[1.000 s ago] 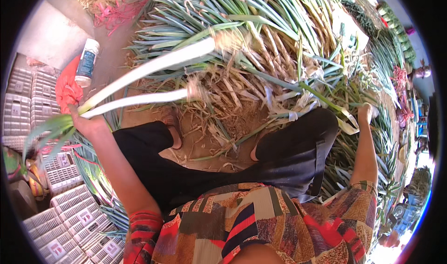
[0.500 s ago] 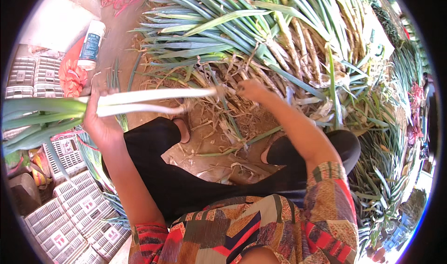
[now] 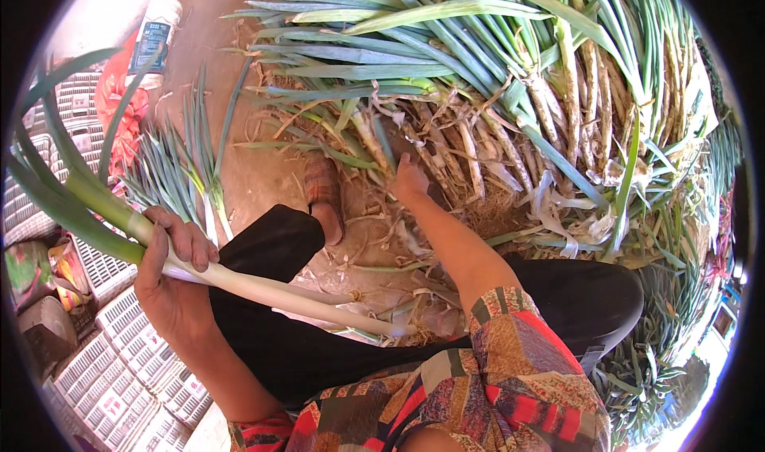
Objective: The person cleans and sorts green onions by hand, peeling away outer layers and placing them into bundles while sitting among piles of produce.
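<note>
Left hand (image 3: 171, 273) wrapped around a long peeled leek with a clean white shaft and dark green leaves (image 3: 239, 281), fingers (image 3: 191, 241) curled over the top of the shaft and closed tight on it. Held slantwise across the lap: green leaves fanning up past the hand toward the picture's left edge, rooted end low over the black trousers (image 3: 303, 348), on the near side of the big heap of unpeeled leeks with muddy stalks and long green leaves (image 3: 518, 93).

Right hand (image 3: 410, 179) stretched forward to the near edge of that heap, resting among the dirty stalks and roots there. Touching one pale stalk (image 3: 374, 141), it seems, but fingers mostly hidden behind the knuckles; open or closed cannot be told.

Small bunch of trimmed leeks with green tips (image 3: 187, 173) lying on the brown earth floor (image 3: 263, 173), left of the heap and just beyond the left hand. One foot in a brown shoe (image 3: 323, 197) between that bunch and the heap's near edge. Dry peelings and husks (image 3: 382, 245) scattered in front of the heap, near the knees.

White plastic crates with gridded walls (image 3: 119, 364) stacked well left of the heap, beside the left forearm. White bottle with a blue label (image 3: 155, 37) and crumpled red plastic bag (image 3: 119, 109) farther out, left of the heap's far end.
</note>
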Tool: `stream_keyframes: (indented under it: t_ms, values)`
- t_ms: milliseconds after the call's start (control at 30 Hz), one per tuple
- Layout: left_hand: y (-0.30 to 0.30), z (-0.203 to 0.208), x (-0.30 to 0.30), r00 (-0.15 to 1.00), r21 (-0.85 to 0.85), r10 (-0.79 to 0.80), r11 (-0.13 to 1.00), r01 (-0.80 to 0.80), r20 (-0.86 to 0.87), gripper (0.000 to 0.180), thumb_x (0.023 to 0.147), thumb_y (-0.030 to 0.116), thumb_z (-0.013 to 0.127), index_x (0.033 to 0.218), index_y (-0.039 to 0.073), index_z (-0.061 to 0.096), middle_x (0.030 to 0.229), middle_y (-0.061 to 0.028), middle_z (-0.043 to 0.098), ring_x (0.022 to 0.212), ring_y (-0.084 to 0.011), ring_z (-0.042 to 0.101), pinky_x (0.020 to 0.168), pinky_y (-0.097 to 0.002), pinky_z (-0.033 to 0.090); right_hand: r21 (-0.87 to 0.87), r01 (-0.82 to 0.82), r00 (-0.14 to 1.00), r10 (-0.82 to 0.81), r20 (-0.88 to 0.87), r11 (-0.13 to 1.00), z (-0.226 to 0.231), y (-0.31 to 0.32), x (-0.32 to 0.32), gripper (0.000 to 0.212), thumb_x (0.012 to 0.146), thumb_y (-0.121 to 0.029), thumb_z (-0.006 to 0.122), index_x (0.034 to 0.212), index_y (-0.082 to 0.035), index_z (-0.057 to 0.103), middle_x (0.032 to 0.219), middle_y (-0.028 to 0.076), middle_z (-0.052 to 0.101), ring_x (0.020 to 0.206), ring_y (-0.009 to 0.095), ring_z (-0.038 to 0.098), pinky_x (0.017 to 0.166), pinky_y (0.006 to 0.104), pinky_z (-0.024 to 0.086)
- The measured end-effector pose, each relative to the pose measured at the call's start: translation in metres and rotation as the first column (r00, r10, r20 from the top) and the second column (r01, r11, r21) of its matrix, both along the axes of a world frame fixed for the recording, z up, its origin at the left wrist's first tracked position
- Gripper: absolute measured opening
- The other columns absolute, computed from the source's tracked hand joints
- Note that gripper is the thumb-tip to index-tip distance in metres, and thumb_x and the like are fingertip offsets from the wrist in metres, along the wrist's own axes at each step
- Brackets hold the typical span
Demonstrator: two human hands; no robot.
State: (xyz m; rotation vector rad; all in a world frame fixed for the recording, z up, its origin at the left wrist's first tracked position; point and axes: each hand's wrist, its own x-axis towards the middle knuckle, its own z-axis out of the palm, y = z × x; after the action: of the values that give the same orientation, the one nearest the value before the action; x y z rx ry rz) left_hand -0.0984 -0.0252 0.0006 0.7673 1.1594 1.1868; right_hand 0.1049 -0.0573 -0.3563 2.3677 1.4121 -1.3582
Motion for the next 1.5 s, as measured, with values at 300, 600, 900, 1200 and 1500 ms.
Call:
stream_keyframes:
  t_ms: [300,600,900,1200,1500]
  values:
    - [-0.007,-0.002,-0.018,0.995,-0.092,0.100,0.991,-0.100,-0.009,0.014,0.082,0.010,0.055,0.092,0.005,0.046,0.062,-0.0008,0.037,0.055,-0.0129,0.039,0.055,-0.0287,0.035,-0.498,0.079,0.208,-0.503,-0.839,0.863,0.048,-0.054,-0.012,0.037,0.066,-0.008,0.070,0.100,-0.001,0.057,0.089,0.009,0.059,0.078,0.019,0.057,0.070,0.0312,0.046]
    - [-0.007,-0.011,-0.034,0.973,0.020,0.212,0.976,-0.215,0.095,0.017,0.076,0.009,0.065,0.087,0.005,0.054,0.069,-0.0044,0.051,0.061,-0.0167,0.049,0.058,-0.0308,0.041,0.006,0.130,0.899,-0.115,-0.423,0.992,0.152,-0.034,0.083,0.055,0.075,-0.043,0.064,0.111,-0.003,0.051,0.086,0.007,0.057,0.078,0.021,0.055,0.070,0.0340,0.048]
    - [-0.011,0.029,-0.093,0.736,0.522,0.609,0.543,-0.658,0.295,0.012,0.079,0.002,0.061,0.086,0.003,0.052,0.079,-0.0078,0.055,0.069,-0.0180,0.056,0.065,-0.0344,0.049,-0.018,0.366,0.725,-0.297,-0.621,0.930,0.245,-0.115,0.117,0.090,0.073,-0.070,0.047,0.125,0.003,0.042,0.111,0.019,0.048,0.106,0.026,0.042,0.091,0.0402,0.032]
    - [-0.020,0.089,-0.313,0.439,0.699,0.870,0.459,-0.549,-0.226,0.023,0.075,0.013,0.068,0.089,-0.002,0.058,0.078,-0.0091,0.057,0.067,-0.0200,0.055,0.064,-0.0306,0.047,0.217,0.342,0.871,-0.221,-0.439,0.914,0.255,-0.141,0.093,0.092,0.075,-0.069,0.046,0.124,0.009,0.040,0.126,0.025,0.041,0.118,0.032,0.039,0.097,0.0411,0.029]
    - [-0.065,0.044,-0.233,0.718,0.257,0.238,0.963,-0.084,-0.655,0.040,0.075,0.023,0.066,0.105,-0.002,0.056,0.082,-0.0097,0.063,0.076,-0.0166,0.061,0.064,-0.0249,0.045,0.426,0.196,0.918,-0.012,-0.397,0.883,0.348,-0.177,0.067,0.043,0.075,-0.021,0.062,0.109,0.004,0.055,0.080,0.015,0.059,0.077,0.018,0.055,0.071,0.0323,0.044]
